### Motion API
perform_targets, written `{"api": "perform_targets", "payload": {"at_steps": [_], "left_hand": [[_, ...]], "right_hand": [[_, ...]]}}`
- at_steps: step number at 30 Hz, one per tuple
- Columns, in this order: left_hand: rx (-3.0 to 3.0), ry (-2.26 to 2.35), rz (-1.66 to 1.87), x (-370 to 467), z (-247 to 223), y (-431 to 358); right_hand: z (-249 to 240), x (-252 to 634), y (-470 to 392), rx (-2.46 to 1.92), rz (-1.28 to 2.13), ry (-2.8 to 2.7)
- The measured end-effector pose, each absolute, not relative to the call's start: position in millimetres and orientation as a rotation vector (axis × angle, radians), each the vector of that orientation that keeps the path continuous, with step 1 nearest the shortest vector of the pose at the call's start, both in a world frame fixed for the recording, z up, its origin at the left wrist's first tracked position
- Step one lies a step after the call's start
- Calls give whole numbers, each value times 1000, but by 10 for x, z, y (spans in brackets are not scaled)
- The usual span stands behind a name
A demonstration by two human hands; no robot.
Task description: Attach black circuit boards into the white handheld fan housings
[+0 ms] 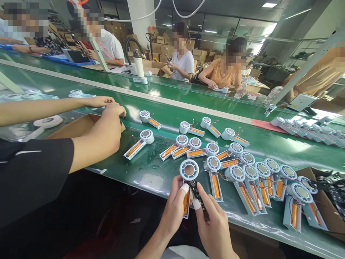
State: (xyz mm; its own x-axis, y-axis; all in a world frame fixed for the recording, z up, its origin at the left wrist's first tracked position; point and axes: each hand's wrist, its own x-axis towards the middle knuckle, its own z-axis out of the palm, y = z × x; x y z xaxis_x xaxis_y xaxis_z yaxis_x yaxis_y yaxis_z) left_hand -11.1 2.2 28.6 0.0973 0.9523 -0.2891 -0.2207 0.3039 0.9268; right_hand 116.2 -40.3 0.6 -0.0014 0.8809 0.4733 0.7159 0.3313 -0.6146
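Note:
Near the table's front edge, my left hand [176, 205] is wrapped round a light blue handheld fan [189, 170], its round head up and its open handle showing an orange battery. Between the thumb and fingers of my right hand [211, 219] is a narrow black circuit board [198, 198], its upper end at the top of the fan's handle. White coverings sit on both thumb tips. Several similar open fans [215, 185] lie just to the right, with thin wires over them.
A co-worker's bare arms [94, 140] reach in from the left over a cardboard box [78, 126]. More fans lie on the green belt [172, 108]. A box of black boards [320, 201] stands at the right edge. People sit across the line.

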Motion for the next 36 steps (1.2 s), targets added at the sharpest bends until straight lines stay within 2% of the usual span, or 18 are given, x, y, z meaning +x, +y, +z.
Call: {"api": "perform_targets", "payload": {"at_steps": [12, 20, 27, 36], "left_hand": [[1025, 1250, 1106, -10, 110, -33], [915, 1213, 1139, -105, 121, 75], [886, 1171, 1067, -148, 174, 76], [869, 1257, 1038, -146, 207, 55]], "right_hand": [[26, 988, -340, -1600, 303, -1897], [300, 1137, -260, -1534, 654, -2349], [118, 1180, -255, -1484, 800, -2225], [120, 1245, -192, -1468, 894, -2048]]}}
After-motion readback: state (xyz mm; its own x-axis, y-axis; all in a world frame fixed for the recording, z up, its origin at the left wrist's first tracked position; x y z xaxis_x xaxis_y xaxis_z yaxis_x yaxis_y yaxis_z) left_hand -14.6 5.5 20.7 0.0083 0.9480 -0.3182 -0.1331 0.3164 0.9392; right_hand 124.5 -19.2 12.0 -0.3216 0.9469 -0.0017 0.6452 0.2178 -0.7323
